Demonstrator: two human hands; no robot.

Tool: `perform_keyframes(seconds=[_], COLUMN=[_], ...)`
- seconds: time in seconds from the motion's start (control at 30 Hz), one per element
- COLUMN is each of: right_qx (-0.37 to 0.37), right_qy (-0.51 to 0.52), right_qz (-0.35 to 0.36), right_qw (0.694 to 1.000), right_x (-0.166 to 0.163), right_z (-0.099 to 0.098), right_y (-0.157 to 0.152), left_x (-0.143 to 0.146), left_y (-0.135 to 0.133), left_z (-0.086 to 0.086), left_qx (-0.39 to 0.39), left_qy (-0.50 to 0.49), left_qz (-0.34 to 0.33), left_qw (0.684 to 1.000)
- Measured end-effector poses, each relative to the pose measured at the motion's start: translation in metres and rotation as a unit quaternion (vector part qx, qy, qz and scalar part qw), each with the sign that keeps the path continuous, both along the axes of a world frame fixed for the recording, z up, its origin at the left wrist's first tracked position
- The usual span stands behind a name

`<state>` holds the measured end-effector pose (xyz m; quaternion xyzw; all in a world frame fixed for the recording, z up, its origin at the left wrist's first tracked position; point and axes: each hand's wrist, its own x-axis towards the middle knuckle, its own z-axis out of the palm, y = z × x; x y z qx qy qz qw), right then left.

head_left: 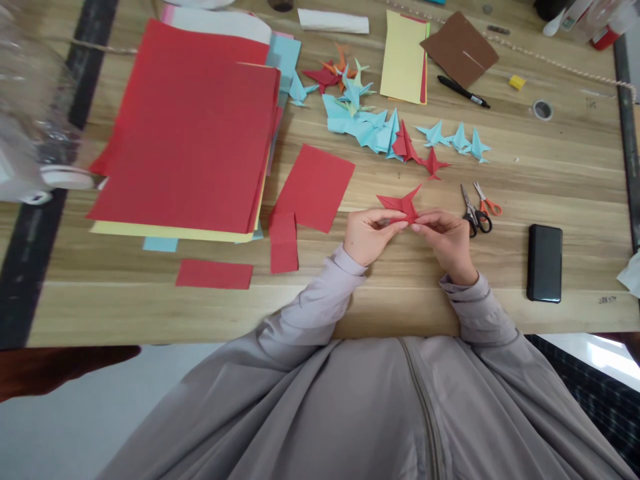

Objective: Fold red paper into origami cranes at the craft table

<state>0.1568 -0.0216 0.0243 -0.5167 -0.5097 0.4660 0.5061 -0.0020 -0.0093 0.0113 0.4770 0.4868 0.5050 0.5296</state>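
Both my hands pinch a folded red paper figure with pointed wings, held just above the wooden table. My left hand grips its left side with thumb and fingers closed. My right hand pinches its right side the same way. Just beyond lie several finished folded figures, mostly light blue, some red and orange.
A big stack of red paper sheets lies at the left, with a red sheet and red offcuts near it. Scissors and a black phone lie at my right. Yellow paper, brown card and a pen sit farther back.
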Motion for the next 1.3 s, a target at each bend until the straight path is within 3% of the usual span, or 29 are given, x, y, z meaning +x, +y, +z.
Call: perform_keyframes(seconds=[0.53, 1.3], right_qx=[-0.042, -0.041], right_qy=[0.032, 0.033], right_qz=[-0.018, -0.024], right_qw=[0.998, 0.998], right_x=[-0.0015, -0.0035], right_z=[0.0007, 0.0019], right_y=[-0.0001, 0.0019], left_x=[0.0023, 0.0053], left_y=[-0.0001, -0.0003], left_z=[0.0029, 0.0056], left_qx=[-0.045, -0.069], left_qy=[-0.079, -0.104], left_qz=[-0.024, -0.015], left_qw=[0.996, 0.992])
